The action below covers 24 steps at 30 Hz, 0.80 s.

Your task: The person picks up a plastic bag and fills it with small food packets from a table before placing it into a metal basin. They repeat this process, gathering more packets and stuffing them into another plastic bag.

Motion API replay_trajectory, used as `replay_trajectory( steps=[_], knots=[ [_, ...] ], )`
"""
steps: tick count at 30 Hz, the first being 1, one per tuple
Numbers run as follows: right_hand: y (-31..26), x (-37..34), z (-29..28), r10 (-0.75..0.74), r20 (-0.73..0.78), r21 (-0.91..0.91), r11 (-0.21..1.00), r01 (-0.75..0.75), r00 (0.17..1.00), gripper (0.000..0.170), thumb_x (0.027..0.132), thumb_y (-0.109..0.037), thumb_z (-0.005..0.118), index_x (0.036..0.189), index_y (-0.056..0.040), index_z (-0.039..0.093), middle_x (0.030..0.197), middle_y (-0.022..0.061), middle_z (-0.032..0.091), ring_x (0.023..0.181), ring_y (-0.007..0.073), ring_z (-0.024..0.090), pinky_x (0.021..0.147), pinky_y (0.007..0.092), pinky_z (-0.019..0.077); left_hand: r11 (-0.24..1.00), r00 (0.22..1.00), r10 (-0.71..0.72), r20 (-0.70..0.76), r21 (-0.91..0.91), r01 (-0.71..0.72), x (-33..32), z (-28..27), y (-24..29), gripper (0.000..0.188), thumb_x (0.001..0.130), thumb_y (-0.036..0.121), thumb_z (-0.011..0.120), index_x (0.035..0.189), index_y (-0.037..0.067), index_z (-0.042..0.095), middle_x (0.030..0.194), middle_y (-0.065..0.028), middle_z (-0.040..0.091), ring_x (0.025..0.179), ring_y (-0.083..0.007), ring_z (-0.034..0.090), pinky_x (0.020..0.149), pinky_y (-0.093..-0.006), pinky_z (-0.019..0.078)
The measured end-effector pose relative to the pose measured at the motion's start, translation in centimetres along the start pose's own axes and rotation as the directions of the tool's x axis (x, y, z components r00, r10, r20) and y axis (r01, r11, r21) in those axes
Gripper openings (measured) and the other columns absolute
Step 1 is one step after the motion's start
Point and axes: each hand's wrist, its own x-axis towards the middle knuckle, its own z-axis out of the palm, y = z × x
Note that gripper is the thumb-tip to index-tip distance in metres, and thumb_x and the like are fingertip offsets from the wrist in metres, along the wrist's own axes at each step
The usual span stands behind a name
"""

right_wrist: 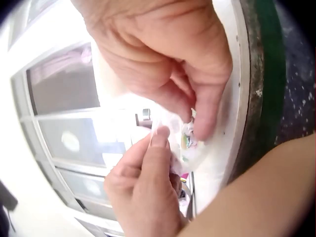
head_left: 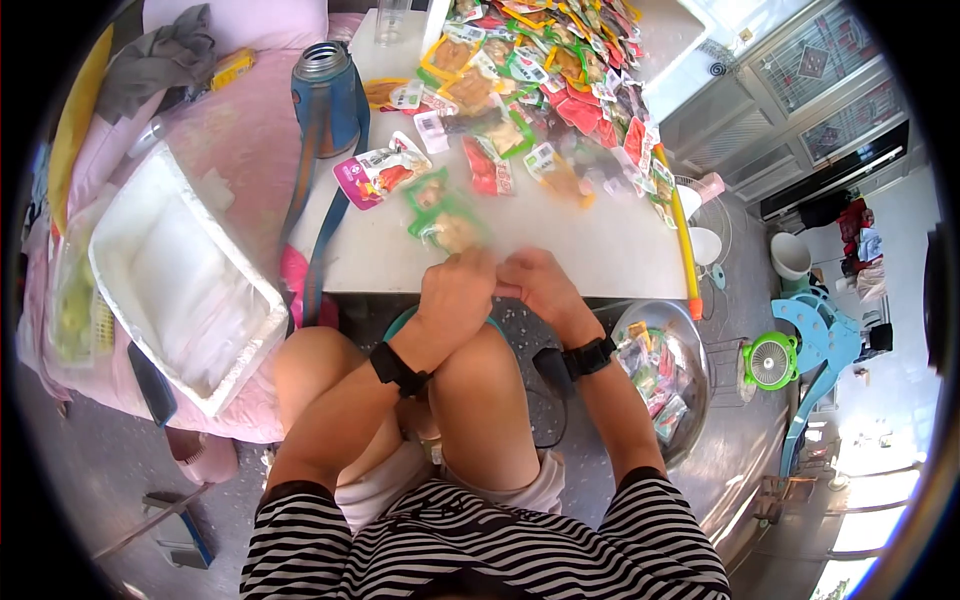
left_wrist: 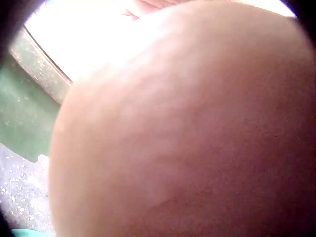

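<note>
Over the front edge of the white table (head_left: 600, 250), my two hands meet at a small clear plastic bag with coloured print (right_wrist: 189, 140). The left hand (head_left: 458, 300) pinches one side of the bag between thumb and finger. From the other side, the right hand (head_left: 545, 288) grips it with thumb and fingertips, as the right wrist view shows. Just beyond the hands lie green-edged snack packets (head_left: 445, 215). A white and pink pouch (head_left: 383, 172) is farther back on the left. Bare skin fills most of the left wrist view and hides the fingers.
A large pile of snack packets (head_left: 560, 60) covers the table's far side. A blue flask (head_left: 328, 110) with a strap stands at the left. A white foam box (head_left: 180, 290) sits on the pink bedding. Right of the knees, a metal basin (head_left: 700, 385) holds packets.
</note>
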Motion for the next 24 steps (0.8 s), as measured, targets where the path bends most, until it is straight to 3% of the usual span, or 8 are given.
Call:
replay_trajectory(
  steps=[3,6,9,12,15,17,21,24],
  knots=[
    [-0.7,-0.3,0.9,-0.010,-0.156,-0.365,0.930,-0.048,0.988,0.012,0.084,0.000,0.055,0.091,0.0025,0.064,0.075,0.0069,0.064,0.062,0.0129,0.062,0.049,0.0213,0.0484,1.000,1.000,-0.001,0.026,0.001,0.001,-0.2,0.2,0.3,0.021,0.066,0.001,0.058,0.087,0.000,0.055,0.076,-0.0140,0.057,0.068,-0.0307,0.062,0.055,-0.0387,0.0502],
    [-0.1,0.9,1.0,-0.128,-0.019,-0.306,0.945,0.116,0.992,0.012,0.082,0.001,0.054,0.085,0.0022,0.065,0.063,0.0029,0.059,0.049,0.0089,0.052,0.041,0.0205,0.0377,1.000,1.000,-0.004,0.011,-0.014,0.005,-0.4,0.4,0.5,0.021,0.065,0.000,0.058,0.086,0.000,0.054,0.076,-0.0143,0.057,0.068,-0.0312,0.062,0.056,-0.0392,0.0504],
    [0.4,2.3,2.5,-0.094,-0.023,-0.148,0.985,0.090,0.995,0.011,0.081,0.002,0.054,0.083,0.0017,0.065,0.063,0.0022,0.057,0.046,0.0071,0.046,0.039,0.0214,0.0319,1.000,0.999,-0.014,0.038,0.025,0.013,-0.4,0.7,0.2,0.025,0.064,0.000,0.058,0.089,-0.001,0.054,0.077,-0.0148,0.058,0.068,-0.0320,0.062,0.058,-0.0396,0.0506],
    [-0.3,2.0,3.6,-0.016,-0.113,-0.190,0.982,-0.006,0.994,0.011,0.083,0.001,0.054,0.082,0.0016,0.065,0.062,0.0024,0.056,0.046,0.0068,0.046,0.039,0.0209,0.0325,1.000,0.997,-0.030,0.068,-0.004,0.030,-0.5,0.7,0.0,0.026,0.066,0.001,0.058,0.092,-0.001,0.055,0.080,-0.0159,0.059,0.070,-0.0323,0.062,0.060,-0.0401,0.0508],
    [-0.8,1.3,2.1,0.033,-0.053,-0.446,0.893,-0.053,0.998,0.013,0.085,-0.003,0.055,0.086,0.0015,0.066,0.063,0.0027,0.058,0.045,0.0069,0.045,0.039,0.0206,0.0321,0.998,0.990,-0.067,0.127,0.020,0.065,-0.3,0.0,0.2,0.034,0.070,0.001,0.058,0.103,-0.003,0.055,0.082,-0.0167,0.060,0.070,-0.0327,0.063,0.060,-0.0403,0.0509],
    [-2.8,-1.0,1.4,0.028,0.002,-0.416,0.909,-0.025,1.000,0.014,0.086,-0.007,0.056,0.088,0.0007,0.067,0.066,0.0039,0.062,0.045,0.0070,0.045,0.039,0.0211,0.0323,0.986,0.983,-0.137,0.122,0.117,0.123,0.0,-0.7,0.1,0.042,0.068,0.003,0.061,0.109,-0.005,0.053,0.083,-0.0157,0.060,0.072,-0.0314,0.063,0.060,-0.0387,0.0522],
    [-4.5,-3.4,-6.3,-0.111,-0.174,-0.393,0.919,0.035,0.978,0.017,0.085,-0.014,0.061,0.093,-0.0009,0.068,0.072,0.0058,0.067,0.048,0.0071,0.049,0.040,0.0213,0.0353,0.968,0.971,-0.174,0.160,0.208,0.139,0.4,-0.4,-0.5,0.056,0.070,0.005,0.063,0.122,-0.008,0.046,0.085,-0.0162,0.060,0.075,-0.0311,0.064,0.062,-0.0367,0.0535],
    [-4.9,-3.3,-16.0,-0.371,-0.408,-0.528,0.841,0.117,0.834,0.020,0.085,-0.018,0.061,0.094,-0.0020,0.068,0.078,0.0050,0.068,0.054,0.0079,0.055,0.043,0.0210,0.0418,0.960,0.949,-0.208,0.239,0.234,0.152,0.1,0.4,-0.9,0.053,0.072,0.005,0.062,0.121,-0.008,0.046,0.087,-0.0175,0.061,0.076,-0.0325,0.065,0.062,-0.0363,0.0538]
  ],
)
